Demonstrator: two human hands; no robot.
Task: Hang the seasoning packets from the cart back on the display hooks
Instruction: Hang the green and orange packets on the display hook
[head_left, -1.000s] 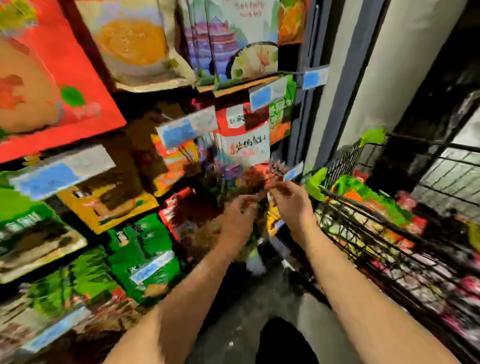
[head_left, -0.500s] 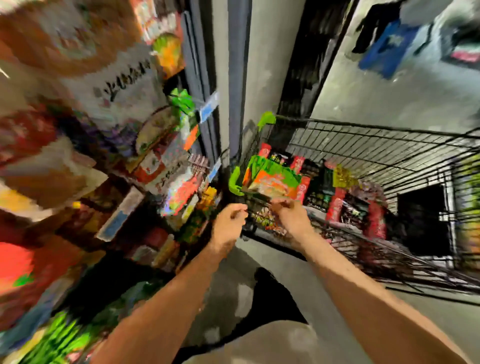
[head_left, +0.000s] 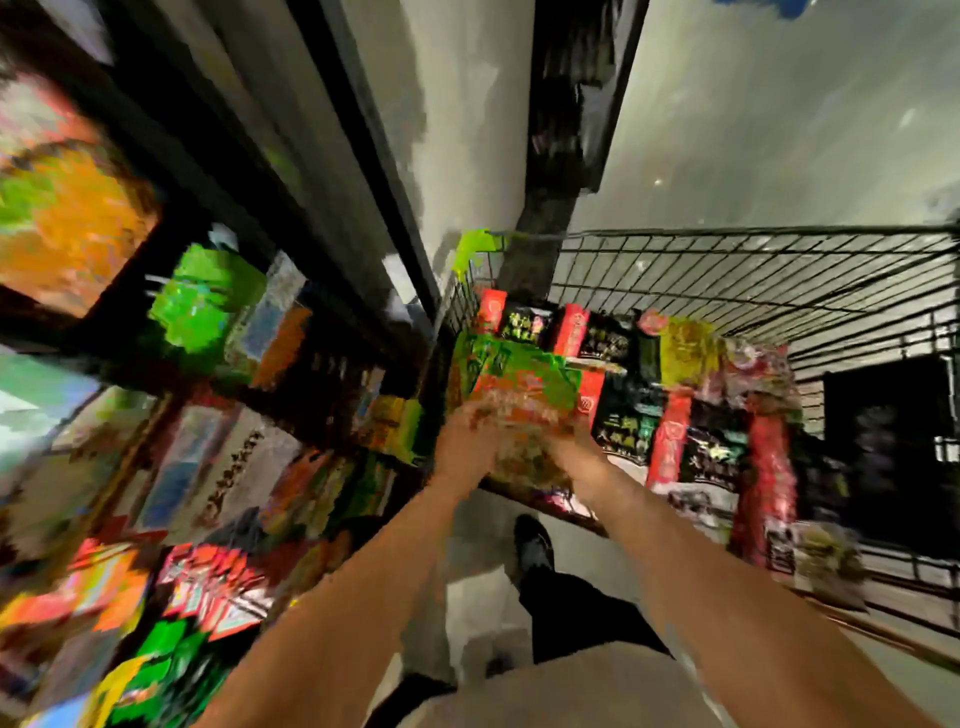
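The wire cart (head_left: 753, 270) stands to the right with several red, black and yellow seasoning packets (head_left: 675, 415) standing in rows inside it. At the cart's near left corner, a green and red bundle of packets (head_left: 524, 395) sits between my two hands. My left hand (head_left: 464, 444) grips its left side and my right hand (head_left: 574, 447) grips its right side. Motion blur hides the fingers' exact hold. The display (head_left: 218, 306) of hanging packets fills the left side, away from both hands.
A dark upright post (head_left: 363, 135) and a pale wall panel separate the display from the cart. A green bumper (head_left: 475, 254) caps the cart's far left corner. My shoe (head_left: 532, 543) stands on the grey floor below the cart's near edge.
My view swung right from the display to the cart. Both hands left the hanging packets, moved across to the cart and closed on the green and red bundle.
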